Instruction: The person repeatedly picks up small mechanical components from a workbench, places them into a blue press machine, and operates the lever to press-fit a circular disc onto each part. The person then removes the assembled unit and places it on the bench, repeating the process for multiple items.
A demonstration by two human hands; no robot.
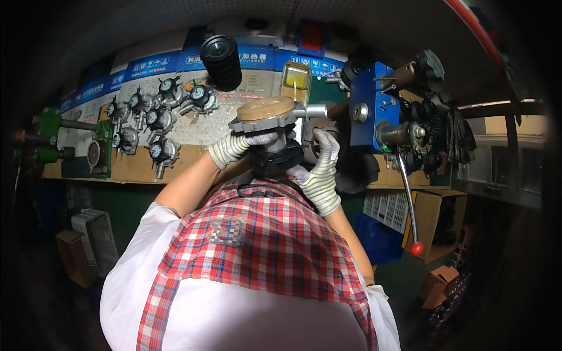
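Note:
A grey metal water pump (280, 130) with a round tan disc on top and a short pipe at its right side is held up in front of my chest. A black pulley-like part sits at its underside. My left hand (234, 147), in a striped work glove, grips the housing from the left, fingers partly hidden under it. My right hand (322, 169), gloved too, is beside the black part with its fingers stretched up and apart. Its thumb reaches toward that part; whether it touches cannot be made out.
Several similar pumps (159, 119) lie on the bench at left, near a green machine (102, 146). Behind stands a stack of black pulleys (221, 61), with a yellow-filled tray (297, 77) to its right. A blue press (366, 108) with a red-knobbed lever (408, 199) stands right.

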